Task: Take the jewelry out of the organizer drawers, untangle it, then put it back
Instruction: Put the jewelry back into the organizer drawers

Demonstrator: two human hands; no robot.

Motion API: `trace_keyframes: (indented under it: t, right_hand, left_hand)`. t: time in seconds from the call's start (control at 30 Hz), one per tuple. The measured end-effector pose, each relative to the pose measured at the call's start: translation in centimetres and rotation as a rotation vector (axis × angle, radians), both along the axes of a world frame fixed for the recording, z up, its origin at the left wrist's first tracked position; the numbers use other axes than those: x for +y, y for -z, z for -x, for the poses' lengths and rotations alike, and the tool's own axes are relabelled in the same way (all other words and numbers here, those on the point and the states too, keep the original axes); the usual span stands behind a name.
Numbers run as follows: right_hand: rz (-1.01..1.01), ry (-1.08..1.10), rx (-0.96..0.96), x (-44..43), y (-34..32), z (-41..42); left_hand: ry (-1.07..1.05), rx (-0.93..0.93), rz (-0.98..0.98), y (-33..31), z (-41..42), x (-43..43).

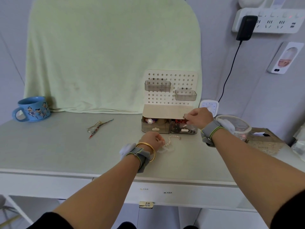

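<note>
My left hand (pixel 152 140) pinches the pearl strand (pixel 170 142) flat on the desk (pixel 66 146) at 6 o'clock of the organizer (pixel 170 116), pinning it for untangling, while right hand (pixel 198 117) fingers something small above the right drawer (pixel 184 128).

Pearl bracelet (pixel 171 142) lies curved on the table before the organizer's two open drawers (pixel 169 126).

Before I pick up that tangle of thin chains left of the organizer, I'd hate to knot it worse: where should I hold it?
Probably pinch the bunched near end of the tangle of chains from above; the strands fan apart toward the far end, lying flat on the table.
</note>
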State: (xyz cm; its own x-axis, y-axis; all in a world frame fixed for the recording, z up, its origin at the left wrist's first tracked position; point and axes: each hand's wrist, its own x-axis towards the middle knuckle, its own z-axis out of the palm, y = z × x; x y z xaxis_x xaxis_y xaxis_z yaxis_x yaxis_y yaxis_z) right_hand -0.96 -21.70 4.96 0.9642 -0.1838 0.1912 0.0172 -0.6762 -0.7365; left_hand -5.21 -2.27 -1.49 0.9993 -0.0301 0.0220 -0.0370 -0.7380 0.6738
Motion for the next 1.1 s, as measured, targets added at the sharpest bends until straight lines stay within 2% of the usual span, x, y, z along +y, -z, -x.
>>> trace_keyframes:
  t: [0.07,0.23,0.33,0.47,0.57,0.7,0.87,0.97,1.1]
  right_hand:
    - [0.157,0.004,0.005,-0.6,0.6,0.3]
    - [0.046,-0.003,-0.103,-1.5,1.5,0.4]
    - [0.045,-0.097,-0.111,-1.5,2.0,0.0]
    - [0.281,-0.110,-0.101,-0.8,2.6,-1.3]
    - [0.385,-0.138,-0.028,-0.5,2.7,-2.0]
    - [0.323,-0.197,-0.076,0.1,2.0,-2.2]
    - [0.356,-0.213,-0.156,-0.2,1.2,-1.8]
    - [0.495,-0.246,-0.138,-0.2,1.2,-1.1]
    - [0.644,-0.152,-0.112,1.0,2.3,-0.6]
  left_hand:
    - [0.004,-0.005,-0.010,0.0,-0.1,0.0]
    - [0.007,-0.015,-0.023,0.0,-0.4,0.1]
    - [0.013,-0.018,-0.043,0.0,-0.7,0.0]
    - [0.021,-0.031,-0.054,0.1,-0.9,-0.1]
    - [0.023,-0.040,-0.048,0.2,-0.9,0.1]
    - [0.026,-0.055,-0.061,0.4,-1.1,0.1]
    - [0.030,-0.050,-0.068,0.6,-1.5,0.1]
    - [0.030,-0.046,-0.070,0.7,-1.8,0.0]
    - [0.033,-0.029,-0.068,0.7,-2.0,-0.2]
